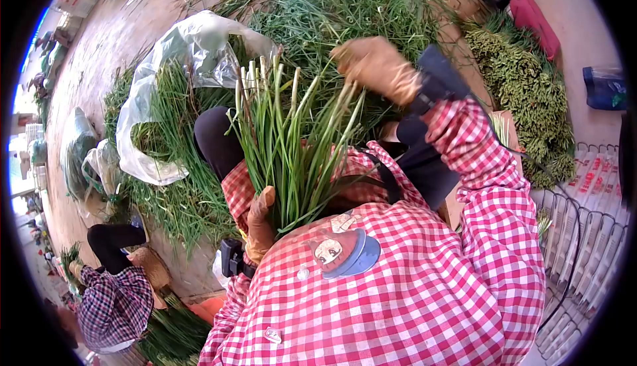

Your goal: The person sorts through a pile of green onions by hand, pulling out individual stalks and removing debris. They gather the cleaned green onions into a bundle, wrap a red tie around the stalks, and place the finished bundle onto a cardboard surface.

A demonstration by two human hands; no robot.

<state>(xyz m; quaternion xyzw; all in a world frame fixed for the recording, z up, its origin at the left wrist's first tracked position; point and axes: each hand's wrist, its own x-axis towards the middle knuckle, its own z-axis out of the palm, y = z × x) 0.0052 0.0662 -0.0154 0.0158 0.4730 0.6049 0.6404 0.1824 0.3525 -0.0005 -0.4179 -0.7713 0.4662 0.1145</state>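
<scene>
Mostly slender, smooth stuff at hand: a loose bunch of green stalks [282, 147], pale and blunt at the upper ends, fanning out in front of the wearer's chest. Both hands in snug tan-brown gloves, creased at the fingers. Shirt [411, 286] of red-and-white checked cloth, rumpled at the sleeves, with a cartoon print in a blue cap. Beyond the knees, a tangled heap of greens [352, 14], thin and grassy. A crumpled translucent plastic bag [206, 34] lies to the left, greens showing within its film. At right, tightly packed bundles [521, 87], knobbly with stalk ends.

Pose: left hand [261, 223] low and close to the body, thumb upright, clasped about the lower part of the bunch, which stands tilted upward from it. Right arm bent and raised; right hand [379, 69] level with the stalk tips, wrist turned inward, fingers curled toward them. Blurred there; cannot tell whether it pinches a stalk. Dark strap [431, 90] round the right wrist, boxy device attached.
</scene>
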